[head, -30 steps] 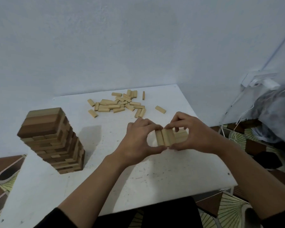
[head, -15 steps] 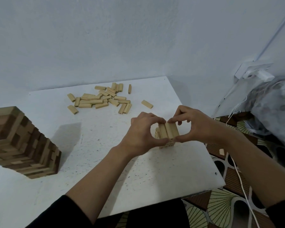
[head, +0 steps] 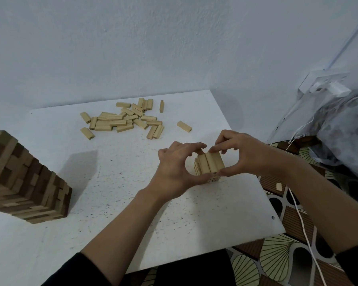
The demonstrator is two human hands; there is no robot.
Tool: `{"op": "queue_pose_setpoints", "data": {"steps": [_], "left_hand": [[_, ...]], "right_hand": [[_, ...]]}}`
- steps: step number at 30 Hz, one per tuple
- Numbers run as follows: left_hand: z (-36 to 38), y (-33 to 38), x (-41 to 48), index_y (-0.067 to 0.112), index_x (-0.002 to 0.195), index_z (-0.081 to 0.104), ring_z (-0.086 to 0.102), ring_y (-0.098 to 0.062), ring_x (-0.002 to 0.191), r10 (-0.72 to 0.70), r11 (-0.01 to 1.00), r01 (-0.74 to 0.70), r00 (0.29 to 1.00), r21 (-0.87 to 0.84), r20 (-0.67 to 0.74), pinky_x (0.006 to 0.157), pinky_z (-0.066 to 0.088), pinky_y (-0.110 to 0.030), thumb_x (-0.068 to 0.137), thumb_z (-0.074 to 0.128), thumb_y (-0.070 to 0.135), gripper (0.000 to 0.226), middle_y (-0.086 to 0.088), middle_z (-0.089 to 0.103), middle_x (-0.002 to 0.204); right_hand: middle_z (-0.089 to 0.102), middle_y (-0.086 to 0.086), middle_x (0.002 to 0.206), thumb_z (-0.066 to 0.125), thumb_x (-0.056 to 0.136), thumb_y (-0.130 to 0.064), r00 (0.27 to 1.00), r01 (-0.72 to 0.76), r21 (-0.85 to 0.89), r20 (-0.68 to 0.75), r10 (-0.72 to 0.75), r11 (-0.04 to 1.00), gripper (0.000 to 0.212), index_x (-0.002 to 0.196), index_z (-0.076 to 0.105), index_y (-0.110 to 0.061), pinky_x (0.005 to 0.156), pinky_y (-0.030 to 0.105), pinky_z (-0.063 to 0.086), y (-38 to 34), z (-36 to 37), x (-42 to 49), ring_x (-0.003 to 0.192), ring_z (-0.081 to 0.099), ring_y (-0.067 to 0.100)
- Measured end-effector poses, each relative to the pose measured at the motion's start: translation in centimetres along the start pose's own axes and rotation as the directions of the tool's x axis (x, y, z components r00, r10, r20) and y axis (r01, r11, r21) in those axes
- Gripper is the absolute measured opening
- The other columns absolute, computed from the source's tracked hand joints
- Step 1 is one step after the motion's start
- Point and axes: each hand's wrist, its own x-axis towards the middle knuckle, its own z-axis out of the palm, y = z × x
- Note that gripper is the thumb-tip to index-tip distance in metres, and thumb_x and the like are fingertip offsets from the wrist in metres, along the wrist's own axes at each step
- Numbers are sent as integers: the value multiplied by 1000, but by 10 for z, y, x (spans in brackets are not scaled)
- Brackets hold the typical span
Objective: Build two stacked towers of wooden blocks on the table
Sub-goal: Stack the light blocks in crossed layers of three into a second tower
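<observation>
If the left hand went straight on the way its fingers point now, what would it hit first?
The left hand would meet the short block stack it grips; right behind that, probably the right hand on the far side.

The white, speckled surface [head: 112,193] carries a tall tower [head: 27,182] of light and dark blocks at its left edge. A short stack [head: 210,166] of pale blocks stands near the right edge. A loose heap [head: 122,120] of pale blocks lies toward the back, with 1 single block [head: 184,126] apart to its right.
</observation>
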Motion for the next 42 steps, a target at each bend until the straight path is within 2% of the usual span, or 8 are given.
{"op": "queue_pose_setpoints", "data": {"steps": [11,15,20,32,35,42], "left_hand": [[1,0,2,33,133,58,54,-5,106,12,998,-13,1000,-63,-9,94,42,-52,72,84,50,68,19,61,115],[2,0,1,38,134,56,50,-5,110,-7,1000,7,1000,-24,12,97,32,-47,75,84,47,66,20,57,115],[4,-1,2,42,133,55,46,-7,114,-22,1000,22,999,-1,25,97,28,-45,77,83,49,63,20,54,114],[8,-5,1,42,134,55,48,-5,112,-45,998,46,998,-33,33,98,28,-45,78,82,51,63,19,55,115],[8,-4,2,42,134,55,47,-6,112,-44,999,45,998,-29,34,97,28,-45,77,82,52,63,20,56,116],[7,-4,2,43,133,54,47,-4,112,-47,999,48,998,-20,44,98,28,-46,77,82,52,63,23,56,118]], "right_hand": [[55,-16,110,90,71,-33,1000,2,-37,18,-1,999,58,125,68,-25,81,19,41,-1,-2,4,102,52,3],[56,-17,110,90,71,-33,1000,-1,-15,22,1,1000,56,123,69,-27,81,21,42,2,2,4,103,53,4],[57,-17,109,90,72,-32,1000,2,3,21,-2,1000,55,122,70,-28,82,21,43,5,4,5,104,54,6],[56,-16,112,90,72,-32,999,-14,-7,36,15,1000,60,127,68,-26,80,17,40,9,7,8,103,52,4],[56,-16,111,89,73,-30,999,-15,-7,39,15,1000,58,127,68,-26,79,13,38,11,7,7,104,51,4],[55,-18,112,89,74,-32,997,-16,-24,73,18,1000,59,129,67,-27,82,16,39,13,5,10,107,50,3]]}}
